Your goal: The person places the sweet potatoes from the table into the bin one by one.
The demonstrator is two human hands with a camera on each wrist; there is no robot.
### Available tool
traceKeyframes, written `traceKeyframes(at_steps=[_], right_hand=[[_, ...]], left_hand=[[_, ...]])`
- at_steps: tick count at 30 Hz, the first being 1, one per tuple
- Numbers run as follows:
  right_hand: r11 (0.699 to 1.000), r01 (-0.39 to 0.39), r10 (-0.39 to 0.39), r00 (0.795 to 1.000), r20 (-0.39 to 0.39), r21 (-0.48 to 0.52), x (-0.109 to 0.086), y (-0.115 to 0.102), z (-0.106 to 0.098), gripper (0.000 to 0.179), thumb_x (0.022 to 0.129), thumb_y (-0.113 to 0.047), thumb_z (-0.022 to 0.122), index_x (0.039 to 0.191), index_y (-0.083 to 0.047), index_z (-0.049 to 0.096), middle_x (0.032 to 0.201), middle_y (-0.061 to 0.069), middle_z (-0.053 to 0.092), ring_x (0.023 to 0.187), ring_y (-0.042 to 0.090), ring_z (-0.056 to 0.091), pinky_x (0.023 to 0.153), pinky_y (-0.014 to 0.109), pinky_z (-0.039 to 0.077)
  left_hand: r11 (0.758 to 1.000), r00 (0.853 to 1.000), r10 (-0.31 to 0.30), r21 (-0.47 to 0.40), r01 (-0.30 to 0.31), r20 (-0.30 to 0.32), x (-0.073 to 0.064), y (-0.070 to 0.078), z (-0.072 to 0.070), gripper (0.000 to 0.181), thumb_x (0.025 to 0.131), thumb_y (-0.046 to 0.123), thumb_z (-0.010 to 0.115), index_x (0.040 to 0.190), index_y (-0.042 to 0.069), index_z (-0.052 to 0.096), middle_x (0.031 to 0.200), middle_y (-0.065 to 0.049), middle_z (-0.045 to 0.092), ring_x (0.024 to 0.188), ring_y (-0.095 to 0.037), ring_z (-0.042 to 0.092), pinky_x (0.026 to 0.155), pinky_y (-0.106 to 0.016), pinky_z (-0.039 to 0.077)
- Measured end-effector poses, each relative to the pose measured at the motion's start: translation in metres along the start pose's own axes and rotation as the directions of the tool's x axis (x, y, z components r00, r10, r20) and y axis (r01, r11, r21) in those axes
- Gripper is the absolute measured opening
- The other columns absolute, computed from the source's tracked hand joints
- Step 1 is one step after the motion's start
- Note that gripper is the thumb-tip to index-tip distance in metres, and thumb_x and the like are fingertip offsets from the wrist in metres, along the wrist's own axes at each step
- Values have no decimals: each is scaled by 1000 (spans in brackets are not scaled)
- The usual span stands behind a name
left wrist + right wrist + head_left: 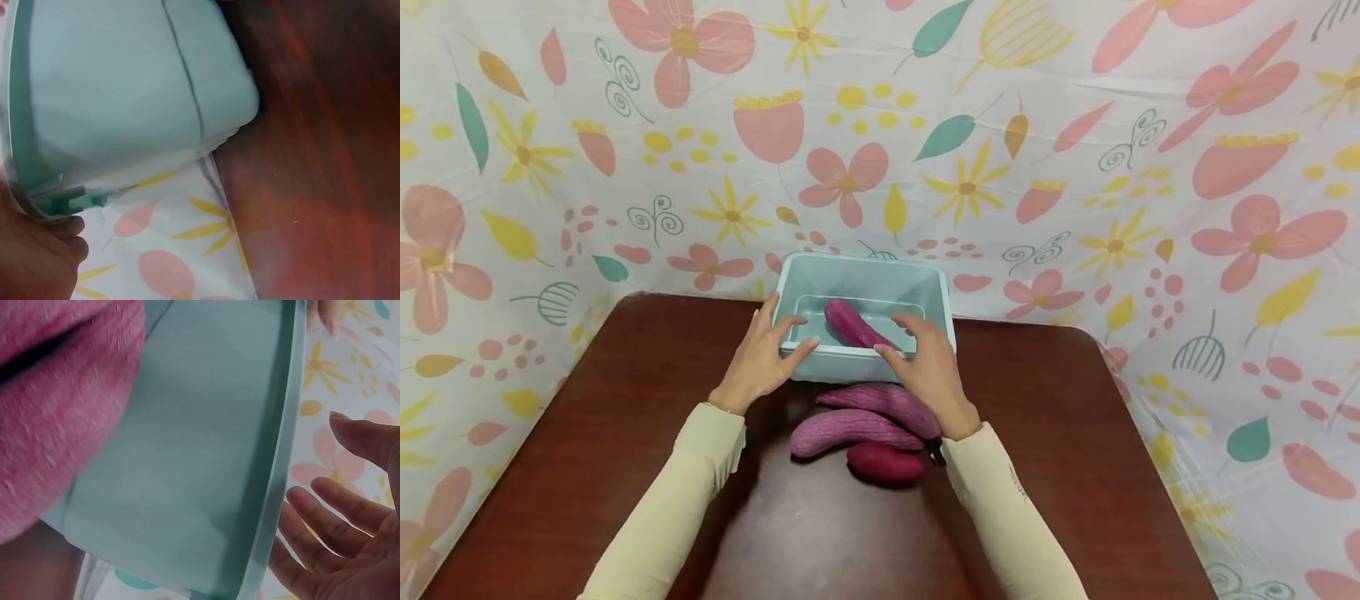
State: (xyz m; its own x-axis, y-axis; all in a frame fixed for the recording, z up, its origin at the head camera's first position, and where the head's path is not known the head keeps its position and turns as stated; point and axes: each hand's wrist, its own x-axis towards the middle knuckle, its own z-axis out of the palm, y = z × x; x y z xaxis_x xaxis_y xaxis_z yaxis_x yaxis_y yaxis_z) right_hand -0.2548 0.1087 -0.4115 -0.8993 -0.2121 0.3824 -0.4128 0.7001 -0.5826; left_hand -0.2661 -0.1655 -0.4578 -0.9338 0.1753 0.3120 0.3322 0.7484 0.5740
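A light blue plastic bin (842, 364) stands at the back of the table with a purple eggplant (847, 321) lying slanted inside. My left hand (758, 357) holds the bin's left rim near the front corner; in the left wrist view, bent fingertips (76, 240) lie against the rim's outside. Over the front right part of the bin is my right hand (928, 362), thumb and fingers apart and nothing between them. The right wrist view shows its fingers (331, 531) loosely bent beyond the rim. Two more eggplants (838, 430) lie before the bin.
A dark red oblong vegetable (887, 463) lies nearest the front of the group. Under the right cuff shows a dark stem end (936, 452). The brown table (1037, 400) meets a flower-patterned cloth (880, 167) behind and at both sides.
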Motion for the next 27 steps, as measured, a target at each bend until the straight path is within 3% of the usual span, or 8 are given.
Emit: traceKeyframes(at_steps=[6, 12, 21, 27], right_hand=[[998, 28, -26, 999, -39, 57, -19, -4, 5, 46, 86, -25, 81, 127, -9, 67, 118, 12, 70, 107, 31, 64, 93, 45, 51], [990, 73, -62, 993, -99, 117, -44, -1, 17, 45, 82, -20, 85, 121, -5, 70, 114, 13, 72, 104, 28, 66, 93, 44, 52], [979, 109, -111, 994, -2, 170, -78, 9, 41, 43, 82, -22, 85, 120, -8, 71, 115, 8, 73, 111, 24, 66, 94, 44, 53], [984, 56, -68, 996, 63, 170, -98, 23, 46, 43, 79, -21, 87, 117, -6, 71, 112, 9, 75, 108, 24, 69, 94, 44, 54]], left_hand=[[1000, 1000, -15, 17, 15, 16, 5, 0, -1, 60, 94, 61, 60, 133, 15, 61, 169, -19, 12, 158, -37, 12, 126, -57, 14], [999, 999, -44, 12, 43, 31, 4, 0, 1, 62, 89, 65, 64, 129, 17, 62, 171, -16, 7, 158, -39, 12, 125, -58, 17], [995, 995, -96, -16, 97, 20, 1, -3, -1, 60, 88, 65, 65, 128, 20, 62, 172, -10, 6, 153, -51, 17, 116, -65, 31], [995, 995, -98, -7, 98, 28, 2, -1, 3, 62, 87, 70, 63, 126, 22, 63, 172, -8, 6, 154, -47, 20, 105, -63, 45]])
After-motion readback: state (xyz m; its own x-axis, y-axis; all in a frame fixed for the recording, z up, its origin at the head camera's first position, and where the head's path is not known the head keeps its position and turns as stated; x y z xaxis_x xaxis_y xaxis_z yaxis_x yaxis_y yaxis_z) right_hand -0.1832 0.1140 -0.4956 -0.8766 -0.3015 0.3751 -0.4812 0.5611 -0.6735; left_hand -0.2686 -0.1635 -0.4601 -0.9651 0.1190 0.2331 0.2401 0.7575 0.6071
